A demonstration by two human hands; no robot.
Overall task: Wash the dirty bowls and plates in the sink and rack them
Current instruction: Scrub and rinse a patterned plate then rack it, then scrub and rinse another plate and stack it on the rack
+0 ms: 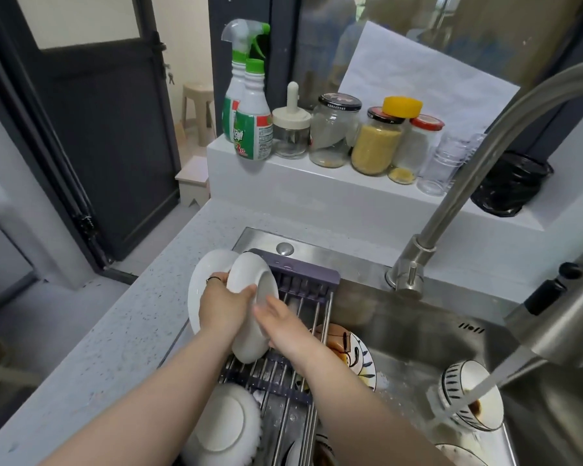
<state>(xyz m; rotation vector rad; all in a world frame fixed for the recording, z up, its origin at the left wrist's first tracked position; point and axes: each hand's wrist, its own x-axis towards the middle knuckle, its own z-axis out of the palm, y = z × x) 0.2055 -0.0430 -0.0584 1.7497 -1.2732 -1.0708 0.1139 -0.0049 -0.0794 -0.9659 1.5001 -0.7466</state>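
A white plate (249, 280) stands on edge on the rack (303, 287) that spans the sink's left side. My left hand (223, 304) grips its left rim, thumb on its face. My right hand (276, 317) holds its lower right edge, fingers against the inside. Behind it a larger white plate (199, 280) stands upright in the rack. An upturned white bowl (223, 422) lies at the rack's near end. Below the rack sits a dirty patterned plate (350, 348). A striped bowl (472, 395) lies tilted in the sink under the running water.
The faucet (458, 196) arches over the sink (401, 317) from the back and its spray head (559, 327) pours water. Spray bottles (249, 105) and jars (377, 139) line the ledge behind. Grey counter (122, 324) lies to the left.
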